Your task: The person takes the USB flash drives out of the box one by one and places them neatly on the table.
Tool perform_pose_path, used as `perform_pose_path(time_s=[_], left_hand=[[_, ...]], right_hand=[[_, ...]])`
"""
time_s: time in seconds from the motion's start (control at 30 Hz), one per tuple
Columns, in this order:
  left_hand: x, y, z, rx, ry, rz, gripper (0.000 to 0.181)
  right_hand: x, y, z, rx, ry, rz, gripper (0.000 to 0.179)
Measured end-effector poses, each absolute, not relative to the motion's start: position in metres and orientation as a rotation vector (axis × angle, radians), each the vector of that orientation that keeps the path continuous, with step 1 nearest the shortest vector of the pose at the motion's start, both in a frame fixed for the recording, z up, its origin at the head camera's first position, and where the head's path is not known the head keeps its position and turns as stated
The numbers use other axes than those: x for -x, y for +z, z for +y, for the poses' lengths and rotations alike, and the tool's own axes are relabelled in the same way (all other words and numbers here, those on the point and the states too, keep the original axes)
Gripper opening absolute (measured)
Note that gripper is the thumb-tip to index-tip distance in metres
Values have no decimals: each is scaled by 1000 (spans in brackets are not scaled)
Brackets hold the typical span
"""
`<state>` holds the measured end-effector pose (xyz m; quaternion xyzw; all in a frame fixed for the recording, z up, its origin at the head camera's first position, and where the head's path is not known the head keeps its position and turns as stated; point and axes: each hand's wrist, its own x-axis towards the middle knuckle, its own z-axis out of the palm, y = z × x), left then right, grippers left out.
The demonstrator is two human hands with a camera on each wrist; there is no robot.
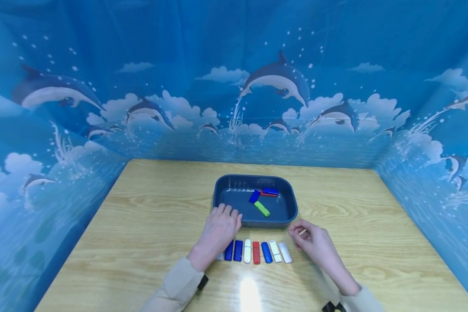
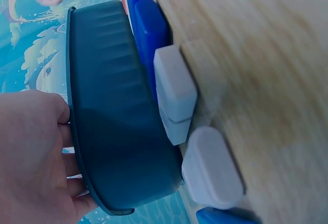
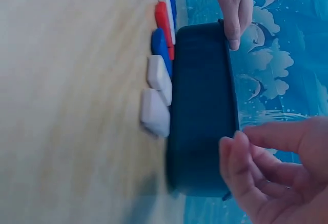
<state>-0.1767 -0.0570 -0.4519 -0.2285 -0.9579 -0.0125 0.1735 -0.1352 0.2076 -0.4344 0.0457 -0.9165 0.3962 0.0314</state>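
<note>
My left hand (image 1: 220, 225) is over the front left corner of a dark blue tray (image 1: 278, 224). In the left wrist view its fingers (image 2: 66, 162) reach past the rim, their tips hidden by the tray wall. The right hand (image 1: 310, 238) hovers just off the front right corner, fingers loosely bent and fingertips close together; nothing shows between them. Inside the tray lie a green USB stick (image 1: 262, 208), two dark blue sticks (image 1: 254, 196) and a red one (image 1: 269, 195) partly under one of them.
In front of the tray, a row of USB sticks lines the wooden table (image 1: 160, 195): dark blue (image 1: 238, 250), white (image 1: 247, 251), red (image 1: 256, 252), blue (image 1: 267, 252) and pale ones (image 1: 284, 252) at the right. My left wrist partly covers the row's left end. A dolphin-print curtain (image 1: 226, 52) surrounds the table.
</note>
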Motion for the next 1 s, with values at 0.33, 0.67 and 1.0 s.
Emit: perform_pose_path(time_s=[0.33,0.67,1.0], left_hand=[[177,-453,-58,670,-47,-2672,27],[178,-453,-59,671,-46,-2658,27],[177,-452,-58,661,-23,-2714,31]], right_hand=[[167,-421,188,-257,1039,-2712,5],[215,-424,165,-333,815,-2890,13],[245,-442,153,-210,719,-3121,23]])
